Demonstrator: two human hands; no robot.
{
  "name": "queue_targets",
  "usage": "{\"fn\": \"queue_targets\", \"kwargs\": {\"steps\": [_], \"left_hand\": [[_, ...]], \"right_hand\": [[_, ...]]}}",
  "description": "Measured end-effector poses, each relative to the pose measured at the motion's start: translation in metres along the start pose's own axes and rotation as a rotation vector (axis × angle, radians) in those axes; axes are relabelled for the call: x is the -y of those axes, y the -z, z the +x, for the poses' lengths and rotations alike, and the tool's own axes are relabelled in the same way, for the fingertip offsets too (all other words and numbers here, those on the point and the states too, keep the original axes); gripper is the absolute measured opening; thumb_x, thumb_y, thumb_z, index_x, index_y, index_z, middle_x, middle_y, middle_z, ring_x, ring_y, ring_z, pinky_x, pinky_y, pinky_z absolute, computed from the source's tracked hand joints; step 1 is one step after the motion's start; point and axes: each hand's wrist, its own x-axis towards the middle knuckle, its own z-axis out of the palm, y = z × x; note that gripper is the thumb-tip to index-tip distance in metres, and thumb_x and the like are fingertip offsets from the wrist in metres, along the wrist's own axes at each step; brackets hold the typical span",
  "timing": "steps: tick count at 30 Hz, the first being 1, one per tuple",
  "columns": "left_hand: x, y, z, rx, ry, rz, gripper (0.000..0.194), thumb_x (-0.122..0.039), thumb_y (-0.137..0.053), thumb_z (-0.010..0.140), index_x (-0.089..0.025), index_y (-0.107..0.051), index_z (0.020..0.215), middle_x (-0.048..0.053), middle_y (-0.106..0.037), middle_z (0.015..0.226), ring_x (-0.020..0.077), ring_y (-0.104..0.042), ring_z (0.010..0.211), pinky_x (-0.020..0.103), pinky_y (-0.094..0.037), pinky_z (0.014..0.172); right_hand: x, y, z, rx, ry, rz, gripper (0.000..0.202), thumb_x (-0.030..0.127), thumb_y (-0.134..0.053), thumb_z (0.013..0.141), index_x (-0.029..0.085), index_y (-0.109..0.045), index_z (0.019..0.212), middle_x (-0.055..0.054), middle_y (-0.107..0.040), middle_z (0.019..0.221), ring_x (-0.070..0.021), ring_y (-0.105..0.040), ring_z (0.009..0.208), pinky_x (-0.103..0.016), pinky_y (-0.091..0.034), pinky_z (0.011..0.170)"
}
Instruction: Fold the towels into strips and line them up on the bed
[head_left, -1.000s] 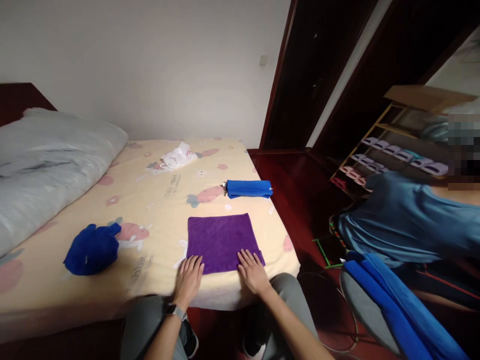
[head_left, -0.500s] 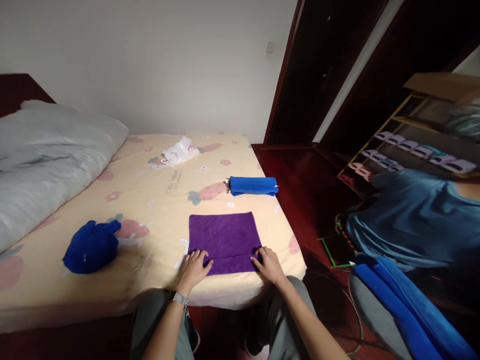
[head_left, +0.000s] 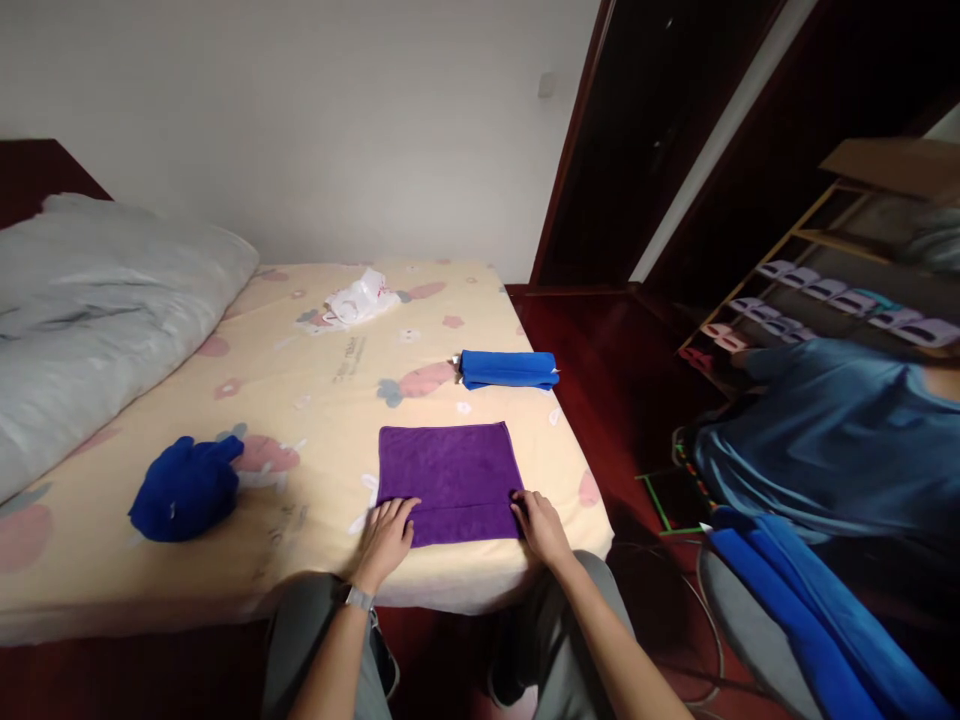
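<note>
Cloth: flat purple microfibre cloth (head_left: 448,481), near edge of the cream patterned bed (head_left: 315,400).
Left hand (head_left: 387,536): fingers pinching its near-left corner.
Right hand (head_left: 541,522): pinching the near-right corner (fingertips curled).
Beyond: rolled blue towel (head_left: 508,369).

White wall (head_left: 315,110); dark red wood floor (head_left: 600,360); dark doorway (head_left: 645,140); bed (head_left: 300,400); shoe rack (head_left: 825,290) right.
</note>
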Motion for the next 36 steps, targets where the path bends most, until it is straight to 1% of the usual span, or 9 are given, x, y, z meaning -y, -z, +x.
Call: {"fn": "queue_targets", "kwargs": {"steps": [5, 8, 11, 14, 17, 20, 26, 31, 36], "left_hand": [[-0.025, -0.014, -0.001, -0.073, -0.24, 0.092, 0.053, -0.024, -0.04, 0.098, -0.028, -0.039, 0.151, 0.004, -0.045, 0.154, 0.023, -0.037, 0.144, 0.047, -0.027, 0.121], [-0.039, -0.026, -0.004, -0.039, -0.33, 0.136, 0.057, -0.037, -0.039, 0.101, -0.031, -0.027, 0.156, 0.003, -0.032, 0.163, 0.024, -0.029, 0.149, 0.049, -0.026, 0.122], [-0.038, -0.036, -0.012, -0.006, -0.333, 0.159, 0.06, -0.044, -0.037, 0.101, -0.031, -0.02, 0.158, 0.004, -0.03, 0.163, 0.0239, -0.028, 0.15, 0.048, -0.028, 0.121], [-0.025, -0.038, -0.022, 0.007, -0.319, 0.167, 0.061, -0.046, -0.036, 0.101, -0.032, -0.018, 0.158, 0.004, -0.029, 0.164, 0.0227, -0.03, 0.149, 0.045, -0.029, 0.12], [-0.006, -0.033, -0.031, 0.002, -0.24, 0.174, 0.058, -0.047, -0.035, 0.102, -0.033, -0.024, 0.157, 0.003, -0.033, 0.162, 0.0217, -0.035, 0.147, 0.044, -0.03, 0.119], [0.016, -0.024, -0.032, -0.071, -0.011, 0.177, 0.053, -0.047, -0.032, 0.102, -0.028, -0.043, 0.149, 0.007, -0.047, 0.154, 0.0246, -0.043, 0.141, 0.048, -0.032, 0.117], [0.048, -0.006, -0.032, -0.276, 0.329, 0.035, 0.052, -0.054, -0.038, 0.096, -0.015, -0.067, 0.114, 0.016, -0.07, 0.11, 0.0276, -0.064, 0.106, 0.041, -0.048, 0.099], [0.051, -0.005, -0.045, -0.176, 0.457, -0.117, 0.039, -0.057, -0.045, 0.091, -0.022, -0.063, 0.085, 0.003, -0.067, 0.073, 0.0202, -0.065, 0.072, 0.03, -0.048, 0.072], [0.046, -0.005, -0.05, -0.08, 0.513, -0.094, 0.035, -0.053, -0.051, 0.089, -0.023, -0.055, 0.072, 0.0, -0.062, 0.066, 0.0169, -0.062, 0.065, 0.026, -0.041, 0.064]], "right_hand": [[0.026, 0.009, -0.01, -0.115, 0.103, -0.123, 0.038, 0.023, -0.038, 0.099, 0.018, -0.059, 0.131, -0.015, -0.06, 0.127, -0.0289, -0.056, 0.116, -0.045, -0.045, 0.1], [0.043, 0.005, -0.023, -0.032, 0.283, -0.148, 0.048, 0.027, -0.039, 0.1, 0.022, -0.045, 0.148, -0.01, -0.049, 0.149, -0.028, -0.042, 0.138, -0.048, -0.035, 0.113], [0.045, -0.007, -0.035, 0.07, 0.351, -0.227, 0.06, 0.041, -0.042, 0.101, 0.02, -0.031, 0.156, -0.008, -0.036, 0.16, -0.0286, -0.03, 0.148, -0.049, -0.028, 0.118], [0.034, -0.016, -0.043, 0.102, 0.35, -0.271, 0.065, 0.049, -0.041, 0.101, 0.017, -0.03, 0.156, -0.01, -0.033, 0.16, -0.028, -0.03, 0.148, -0.047, -0.029, 0.118], [0.023, -0.019, -0.044, 0.081, 0.297, -0.264, 0.064, 0.05, -0.039, 0.101, 0.017, -0.033, 0.155, -0.011, -0.034, 0.159, -0.0276, -0.031, 0.147, -0.047, -0.029, 0.118], [0.016, -0.017, -0.038, 0.041, 0.143, -0.205, 0.058, 0.047, -0.034, 0.103, 0.016, -0.041, 0.152, -0.012, -0.04, 0.157, -0.0275, -0.036, 0.145, -0.047, -0.032, 0.117], [0.006, -0.008, -0.022, -0.153, -0.155, -0.038, 0.046, 0.036, -0.038, 0.098, 0.013, -0.06, 0.132, -0.018, -0.064, 0.128, -0.0296, -0.062, 0.116, -0.042, -0.048, 0.103], [-0.002, -0.014, -0.028, -0.158, -0.219, 0.017, 0.043, 0.041, -0.045, 0.095, 0.014, -0.063, 0.123, -0.017, -0.072, 0.104, -0.031, -0.07, 0.097, -0.041, -0.054, 0.088], [-0.005, -0.017, -0.033, -0.113, -0.254, 0.006, 0.038, 0.038, -0.043, 0.096, 0.018, -0.065, 0.118, -0.015, -0.074, 0.103, -0.0287, -0.072, 0.094, -0.037, -0.055, 0.081]]}}
